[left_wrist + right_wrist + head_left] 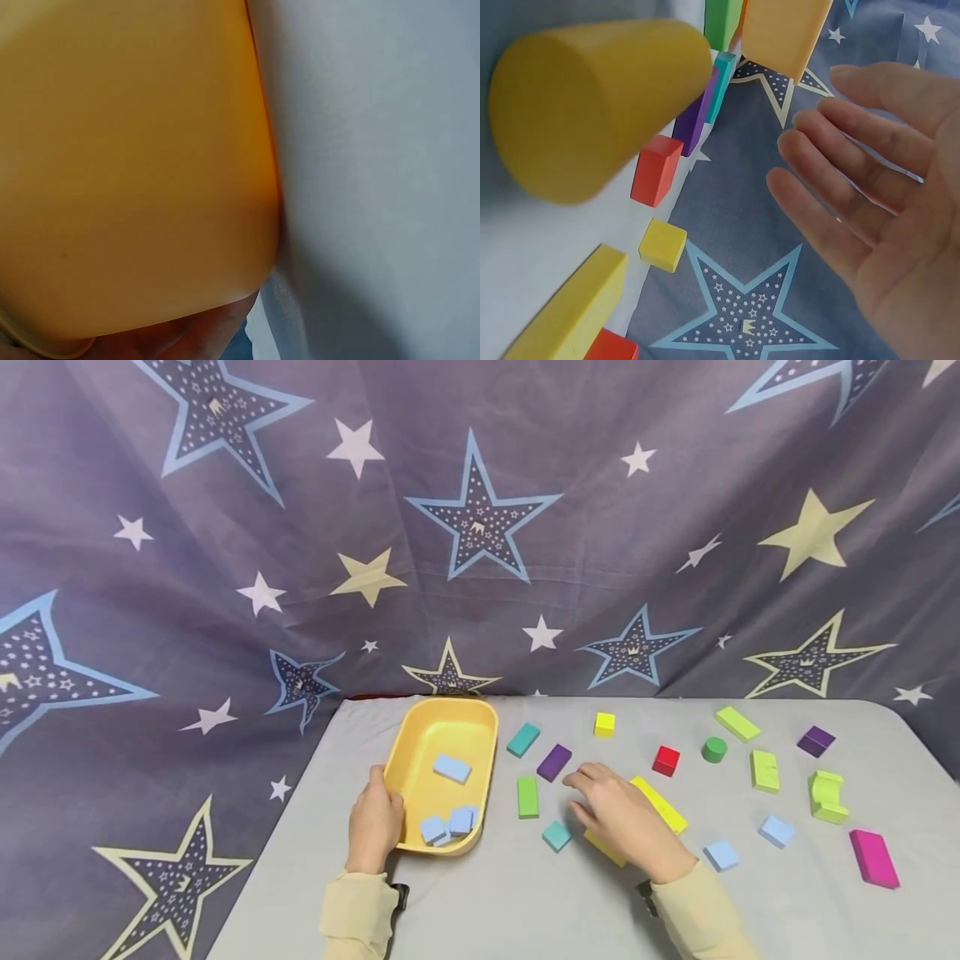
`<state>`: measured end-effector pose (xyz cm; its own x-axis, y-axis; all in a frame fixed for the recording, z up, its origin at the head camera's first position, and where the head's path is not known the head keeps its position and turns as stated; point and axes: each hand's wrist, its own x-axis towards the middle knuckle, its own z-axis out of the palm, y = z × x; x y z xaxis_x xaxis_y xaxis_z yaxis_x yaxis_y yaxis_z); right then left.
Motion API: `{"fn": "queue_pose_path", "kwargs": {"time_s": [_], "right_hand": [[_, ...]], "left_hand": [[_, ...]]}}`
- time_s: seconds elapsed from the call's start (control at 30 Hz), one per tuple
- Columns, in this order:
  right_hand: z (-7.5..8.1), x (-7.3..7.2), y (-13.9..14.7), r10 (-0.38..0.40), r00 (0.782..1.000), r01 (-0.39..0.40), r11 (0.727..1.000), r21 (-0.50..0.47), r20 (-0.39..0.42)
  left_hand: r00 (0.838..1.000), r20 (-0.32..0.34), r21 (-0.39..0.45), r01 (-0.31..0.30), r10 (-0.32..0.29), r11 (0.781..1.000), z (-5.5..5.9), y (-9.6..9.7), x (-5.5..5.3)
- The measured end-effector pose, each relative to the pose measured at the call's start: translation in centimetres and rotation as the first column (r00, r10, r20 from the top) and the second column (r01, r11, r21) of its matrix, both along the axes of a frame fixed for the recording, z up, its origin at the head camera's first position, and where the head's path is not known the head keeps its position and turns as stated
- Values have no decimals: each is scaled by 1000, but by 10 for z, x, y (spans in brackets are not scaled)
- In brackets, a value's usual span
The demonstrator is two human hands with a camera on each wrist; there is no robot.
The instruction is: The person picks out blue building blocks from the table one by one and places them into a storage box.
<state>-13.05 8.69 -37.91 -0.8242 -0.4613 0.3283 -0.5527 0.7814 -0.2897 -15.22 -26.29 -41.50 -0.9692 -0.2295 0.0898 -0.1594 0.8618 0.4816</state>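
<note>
My left hand (375,817) grips the left rim of a yellow plastic bin (411,727), its thumb over the edge. In the left wrist view, fingers (187,335) curve against the outer wall. Several light blue blocks lie inside, one blue block (452,768) apart from the rest. Over the table hovers my right hand (622,817), empty, its fingers loosely extended. Below it in the head view, a long yellow block (660,804) and another yellow piece (604,847) are partly covered. A yellow cylinder (592,112) looms close in the right wrist view.
Between bin and right hand lie a green block (528,797), a purple block (554,762) and teal blocks (557,836). Farther right are a red block (665,761), two light blue blocks (722,856), lime pieces (828,797) and a magenta block (874,858). A starry curtain (480,610) hangs behind the table.
</note>
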Motion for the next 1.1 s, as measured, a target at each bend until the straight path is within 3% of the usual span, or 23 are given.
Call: {"fn": "queue_pose_path", "kwargs": {"time_s": [0.7,1.1], "right_hand": [[-10,4,29,-51,999,51,998,25,5],[-10,8,42,-54,997,55,998,25,-55]], "left_hand": [[1000,-10,-8,-2,2,1000,-1,1,0],[1000,6,-1,0,0,1000,-2,0,-2]]}}
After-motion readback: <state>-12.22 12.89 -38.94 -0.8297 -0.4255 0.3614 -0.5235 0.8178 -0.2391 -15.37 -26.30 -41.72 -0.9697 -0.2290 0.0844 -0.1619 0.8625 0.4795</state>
